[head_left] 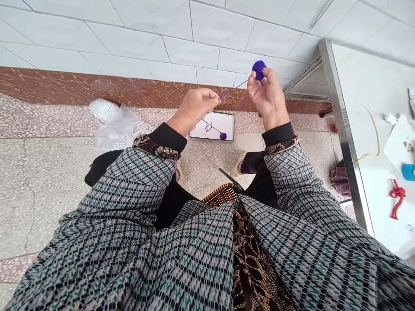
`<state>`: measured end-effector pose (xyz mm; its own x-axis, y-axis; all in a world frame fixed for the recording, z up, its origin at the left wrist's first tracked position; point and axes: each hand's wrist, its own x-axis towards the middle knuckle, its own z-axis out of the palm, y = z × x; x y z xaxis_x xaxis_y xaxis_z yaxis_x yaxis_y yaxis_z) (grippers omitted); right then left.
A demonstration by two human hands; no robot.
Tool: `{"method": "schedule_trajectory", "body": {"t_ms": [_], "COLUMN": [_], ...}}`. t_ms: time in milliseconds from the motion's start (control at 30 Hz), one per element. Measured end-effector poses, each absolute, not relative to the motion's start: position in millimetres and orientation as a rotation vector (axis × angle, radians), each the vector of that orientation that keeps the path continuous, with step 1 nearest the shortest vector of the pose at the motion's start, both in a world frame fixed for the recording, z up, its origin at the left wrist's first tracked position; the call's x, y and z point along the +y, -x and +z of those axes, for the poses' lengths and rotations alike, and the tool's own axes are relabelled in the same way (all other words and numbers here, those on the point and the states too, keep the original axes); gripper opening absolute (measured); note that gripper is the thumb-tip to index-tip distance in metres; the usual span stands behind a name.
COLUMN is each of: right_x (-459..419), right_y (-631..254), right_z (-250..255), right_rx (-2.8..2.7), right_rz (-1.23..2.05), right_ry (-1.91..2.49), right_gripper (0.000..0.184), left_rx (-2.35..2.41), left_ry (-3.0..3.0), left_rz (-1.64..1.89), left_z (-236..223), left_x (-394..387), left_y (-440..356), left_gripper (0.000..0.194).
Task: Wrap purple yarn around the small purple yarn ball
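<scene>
My right hand [266, 93] grips a small ball of purple yarn [259, 69] between thumb and fingers, raised in front of the tiled wall. From that ball a taut strand of purple yarn [234, 89] slants down to my left hand [199, 108], whose thumb and fingers pinch it. Below my left hand the strand runs on to a second, smaller purple yarn ball [223, 136]. This one lies in a shallow white tray [198, 133] with a dark rim on the floor. Some dark curved strands or marks show beside it in the tray.
A white table [366, 77] with a metal edge stands at the right, bearing a yellow cord [378, 134], a red knotted cord [397, 198] and a blue object [408, 172]. Clear plastic bags [113, 123] lie on the floor at left. A woven chair seat [221, 195] shows beneath me.
</scene>
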<state>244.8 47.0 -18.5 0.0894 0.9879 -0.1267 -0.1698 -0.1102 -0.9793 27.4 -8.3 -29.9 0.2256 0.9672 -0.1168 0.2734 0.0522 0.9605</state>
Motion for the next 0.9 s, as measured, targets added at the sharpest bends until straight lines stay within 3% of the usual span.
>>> {"method": "schedule_trajectory", "body": {"t_ms": [133,267,367,433,500,567,667,767,900], "right_x": [39.4,25.2,13.8,8.7,7.6,10.6,18.0,19.5,12.3], "right_y": [-234.2,-226.5,-225.8,-226.5,-226.5,-224.6,-218.8,-215.3,-220.3], "right_z": [-30.3,-27.0,-12.2,-2.5,2.7,2.0,-5.8,-11.8,-7.8], "right_rx": [-0.991,-1.528,-1.963,-1.969,-1.699,-1.320,-1.000,-1.278,-1.893], "right_rz": [1.245,1.284,1.593,1.840,1.922,1.800,1.512,1.407,1.751], "right_ry": [1.233,1.370,1.231,1.021,0.833,0.735,0.793,1.049,1.110], "right_gripper": [0.024,0.029,0.029,0.035,0.043,0.048,0.038,0.030,0.038], "left_rx": [1.201,1.015,0.988,1.035,1.042,0.964,0.855,0.878,1.019], "left_ry": [-1.629,-1.687,-1.702,-1.687,-1.635,-1.582,-1.581,-1.679,-1.850], "left_rz": [0.747,0.630,0.628,0.658,0.700,0.730,0.690,0.594,0.614], "left_z": [-18.8,-5.3,-4.0,-7.3,-10.9,-12.0,-8.0,-3.2,-4.4], "left_x": [-11.3,-13.5,-10.5,-7.7,-6.5,-7.9,-13.3,-15.8,-8.0], "left_y": [-23.5,-15.1,-9.0,-6.9,-7.1,-9.5,-14.5,-15.6,-8.8], "left_gripper": [0.020,0.035,0.042,0.044,0.043,0.041,0.033,0.024,0.023]}}
